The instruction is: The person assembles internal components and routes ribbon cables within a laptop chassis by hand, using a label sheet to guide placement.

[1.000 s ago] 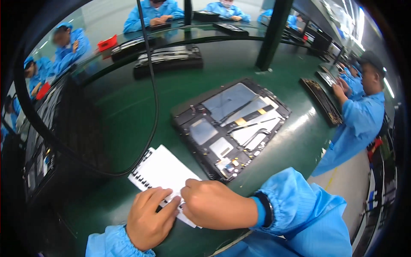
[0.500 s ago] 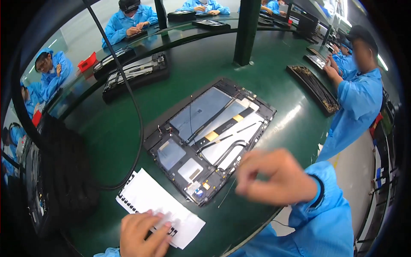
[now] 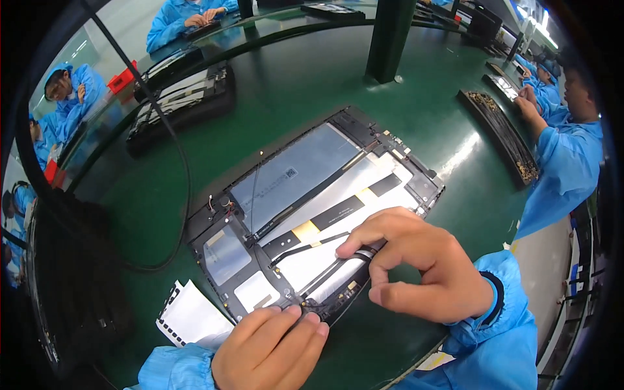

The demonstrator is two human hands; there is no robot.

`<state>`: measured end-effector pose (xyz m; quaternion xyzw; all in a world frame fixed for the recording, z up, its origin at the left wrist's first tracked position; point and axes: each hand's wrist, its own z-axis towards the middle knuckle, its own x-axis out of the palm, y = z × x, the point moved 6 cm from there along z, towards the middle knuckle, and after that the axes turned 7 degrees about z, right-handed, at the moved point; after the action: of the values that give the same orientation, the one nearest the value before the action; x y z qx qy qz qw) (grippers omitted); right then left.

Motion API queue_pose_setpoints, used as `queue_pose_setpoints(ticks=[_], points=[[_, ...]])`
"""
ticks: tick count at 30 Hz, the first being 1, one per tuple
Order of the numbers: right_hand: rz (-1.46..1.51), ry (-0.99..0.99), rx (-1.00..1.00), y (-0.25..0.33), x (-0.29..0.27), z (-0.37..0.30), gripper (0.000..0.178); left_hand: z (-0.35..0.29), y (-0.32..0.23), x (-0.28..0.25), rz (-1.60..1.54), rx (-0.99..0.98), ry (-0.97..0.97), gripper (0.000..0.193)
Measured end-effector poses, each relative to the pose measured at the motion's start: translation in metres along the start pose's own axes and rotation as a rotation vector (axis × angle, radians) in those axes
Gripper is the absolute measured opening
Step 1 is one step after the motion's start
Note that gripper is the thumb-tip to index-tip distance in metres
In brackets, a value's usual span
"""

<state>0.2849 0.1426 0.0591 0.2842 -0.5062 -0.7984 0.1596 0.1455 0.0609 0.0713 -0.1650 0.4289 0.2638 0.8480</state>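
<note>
An opened tablet [image 3: 296, 172] lies in front of me, its battery plates, black flex cables and small boards exposed. Flat along its near lower edge rest the fingers of my left hand [image 3: 270, 344], which covers that corner. My right hand [image 3: 429, 266] reaches over the near right side. Its index fingertip touches or hovers just over the curved black cable [image 3: 365, 253]; I cannot tell which. The thumb stays apart from that finger, with nothing visible between them. A white sheet with black marks [image 3: 195, 315] lies at the lower left, partly behind the tablet and my left hand.
A black cord [image 3: 185, 162] hangs down at the left. Stacked black devices [image 3: 84, 260] stand at the left edge, another opened device [image 3: 182, 104] farther back. A green post [image 3: 389, 45] rises at the back. A long tray of small parts [image 3: 500, 136] lies right; co-workers sit around.
My left hand has moved from the white sheet to the tablet's lower edge. My right hand has come in over the black cable, its index finger reaching out. The tablet appears nearer.
</note>
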Motion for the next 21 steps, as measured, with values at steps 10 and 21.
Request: queue_pose_setpoints(ticks=[10, 21], points=[[-0.136, -0.026, 0.001, -0.004, 0.005, 0.002, 0.005, -0.002, 0.003, 0.006, 0.002, -0.043, 0.026, 0.036], [-0.171, -0.04, -0.029, -0.002, 0.008, 0.001, 0.007, 0.011, -0.004, 0.006, 0.086, 0.064, 0.021, 0.033]])
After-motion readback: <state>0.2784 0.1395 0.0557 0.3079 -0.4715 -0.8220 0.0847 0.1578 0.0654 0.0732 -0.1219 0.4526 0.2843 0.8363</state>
